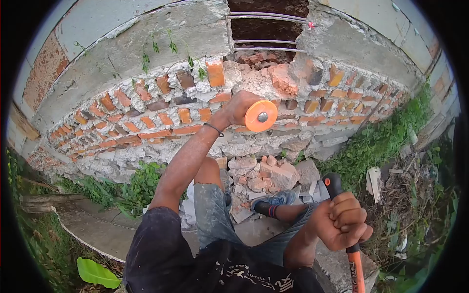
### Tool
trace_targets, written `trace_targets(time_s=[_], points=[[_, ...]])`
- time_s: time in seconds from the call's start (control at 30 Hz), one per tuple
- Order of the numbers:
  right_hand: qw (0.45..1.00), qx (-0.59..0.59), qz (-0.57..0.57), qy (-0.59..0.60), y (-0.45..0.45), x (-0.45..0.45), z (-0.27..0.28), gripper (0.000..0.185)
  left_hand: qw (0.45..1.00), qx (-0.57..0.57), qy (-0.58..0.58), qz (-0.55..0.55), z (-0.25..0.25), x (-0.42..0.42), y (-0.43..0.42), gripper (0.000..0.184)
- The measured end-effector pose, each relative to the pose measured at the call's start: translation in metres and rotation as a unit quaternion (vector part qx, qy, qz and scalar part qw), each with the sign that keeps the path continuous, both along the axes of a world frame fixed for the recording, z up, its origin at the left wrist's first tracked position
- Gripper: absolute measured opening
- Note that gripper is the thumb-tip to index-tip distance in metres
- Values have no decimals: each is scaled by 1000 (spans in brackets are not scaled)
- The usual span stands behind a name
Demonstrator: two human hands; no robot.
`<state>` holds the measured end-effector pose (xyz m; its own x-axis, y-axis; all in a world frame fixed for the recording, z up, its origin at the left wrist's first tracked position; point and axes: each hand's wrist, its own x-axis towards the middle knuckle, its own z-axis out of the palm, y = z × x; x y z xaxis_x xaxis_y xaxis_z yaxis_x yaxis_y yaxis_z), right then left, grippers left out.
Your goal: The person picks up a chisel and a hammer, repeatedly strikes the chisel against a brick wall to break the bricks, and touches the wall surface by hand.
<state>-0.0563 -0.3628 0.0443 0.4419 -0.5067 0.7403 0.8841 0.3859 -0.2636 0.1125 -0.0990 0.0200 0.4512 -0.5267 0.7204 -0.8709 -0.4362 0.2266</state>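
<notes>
My left hand (240, 108) is closed around a chisel, seen almost end-on. Its round orange hand guard (254, 122) and steel striking end (263, 116) face up towards me, while the blade is hidden behind the guard and hand. Broken brickwork (195, 115) lies just beyond, below a gap in the wall; contact with the blade cannot be seen. At the lower right, my right hand (344, 219) grips a long tool by its black and orange handle (358, 268). The handle's rounded end sticks up above the fist, and the tool's head is out of view.
Thin metal bars (268, 49) cross the wall opening. A loose reddish chunk (283, 80) sits on the broken edge. Rubble (266, 176) is piled between my feet and the wall. Green plants (141, 188) grow at the left, with more plants and debris at the right.
</notes>
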Motion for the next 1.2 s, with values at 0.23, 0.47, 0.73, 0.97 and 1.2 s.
trace_targets(time_s=[0.23, 0.47, 0.73, 0.97, 1.2], points=[[827, -434, -52, 353, 64, 48, -128, 28, 1000, 28, 10, 6, 4, 1, 5, 38], [993, 38, 67, -95, -8, -7, 16, 32, 1000, 25, 17, 7, 4, 0, 2, 39], [857, -273, 104, 424, 29, 0, -84, 21, 1000, 10, 28, -7, -7, -6, -7, 38], [997, 24, 69, -32, 31, 17, -21, 28, 1000, 7, 6, 1, 2, 3, 0, 37], [819, -244, 122, 505, 40, 14, -167, 31, 998, 47, -13, 42, -1, -13, -10, 34]])
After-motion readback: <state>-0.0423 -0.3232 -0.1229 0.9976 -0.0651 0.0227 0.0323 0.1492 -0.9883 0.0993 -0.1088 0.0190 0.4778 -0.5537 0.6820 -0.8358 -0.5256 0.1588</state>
